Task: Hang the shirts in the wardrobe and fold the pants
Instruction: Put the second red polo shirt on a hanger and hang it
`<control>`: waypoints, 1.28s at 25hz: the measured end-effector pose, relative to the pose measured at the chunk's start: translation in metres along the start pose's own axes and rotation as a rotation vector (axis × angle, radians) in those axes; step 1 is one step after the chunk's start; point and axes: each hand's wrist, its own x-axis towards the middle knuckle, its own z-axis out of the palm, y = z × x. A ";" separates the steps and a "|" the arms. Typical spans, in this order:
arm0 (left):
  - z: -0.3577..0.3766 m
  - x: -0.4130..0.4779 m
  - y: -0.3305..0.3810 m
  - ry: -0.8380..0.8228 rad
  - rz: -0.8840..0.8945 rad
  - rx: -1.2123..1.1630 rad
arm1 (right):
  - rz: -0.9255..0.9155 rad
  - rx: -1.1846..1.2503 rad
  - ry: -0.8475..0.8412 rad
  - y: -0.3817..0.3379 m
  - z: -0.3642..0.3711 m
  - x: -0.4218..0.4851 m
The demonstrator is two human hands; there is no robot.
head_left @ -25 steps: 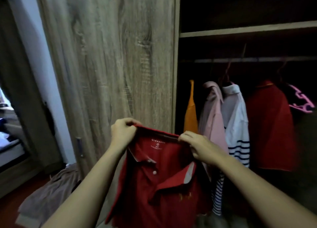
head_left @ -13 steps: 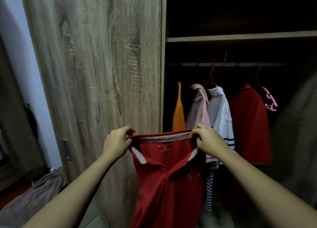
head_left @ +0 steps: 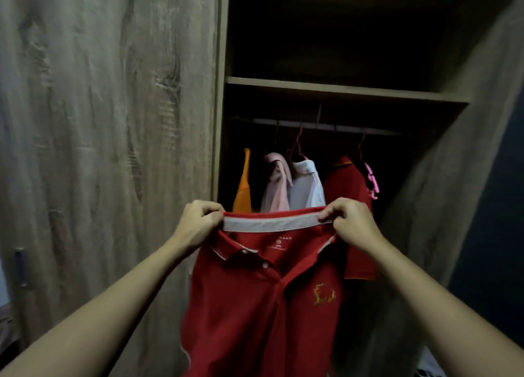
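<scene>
Left hand (head_left: 198,223) and right hand (head_left: 350,220) each pinched one end of the collar (head_left: 272,223), held well apart. The red polo shirt (head_left: 263,300) hung stretched in front of the open wardrobe (head_left: 219,121), below the rod (head_left: 326,126). No hanger was in the shirt or in either hand.

Risk: both hands were busy. Reaching for the empty pink hanger (head_left: 372,182) at the rod's right end likely meant a one-hand hold, so the shirt could sag, twist or drop. The placket looked open, so it could slip off a hanger. The rod area was dark, so a hook could miss or snag the hung red shirt (head_left: 347,184).
</scene>
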 end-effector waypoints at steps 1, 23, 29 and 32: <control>0.015 0.002 0.006 0.007 0.026 -0.028 | 0.053 0.007 0.025 0.007 -0.012 0.003; 0.374 0.247 0.185 -0.207 -0.061 -0.007 | -0.087 -0.161 -0.048 0.186 -0.127 0.007; 0.422 0.264 0.167 -0.241 -0.329 -0.240 | -0.068 -0.032 -0.091 0.216 -0.132 0.007; 0.431 0.274 0.159 -0.170 -0.323 -0.395 | -0.057 0.043 -0.103 0.222 -0.131 0.005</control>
